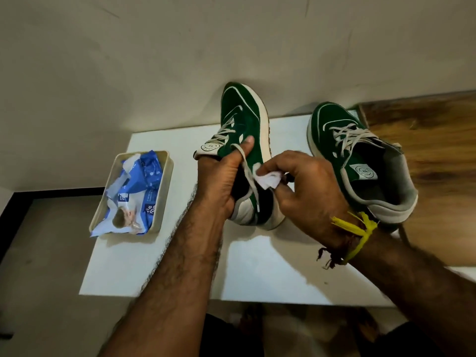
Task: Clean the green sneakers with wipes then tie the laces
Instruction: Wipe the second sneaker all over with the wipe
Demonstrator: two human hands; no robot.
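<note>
Light was dim and warm. Glare whitened the table, where the arms cast soft shadows. The wide lens bent the edges; the lower frame was blurred, while the sneakers stayed fairly sharp.

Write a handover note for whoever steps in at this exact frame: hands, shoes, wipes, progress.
Left hand: grips the held sneaker at its collar, heel down on the white table, toe raised.
Right hand: pinches a white wipe against that sneaker's side, near the heel.
Second sneaker: stands on the table to the right, laces loose.
Wipes pack: lies in the beige tray on the left.
Done: wiping under way on one shoe.
Left: finish it, clean the other, tie both laces.
</note>
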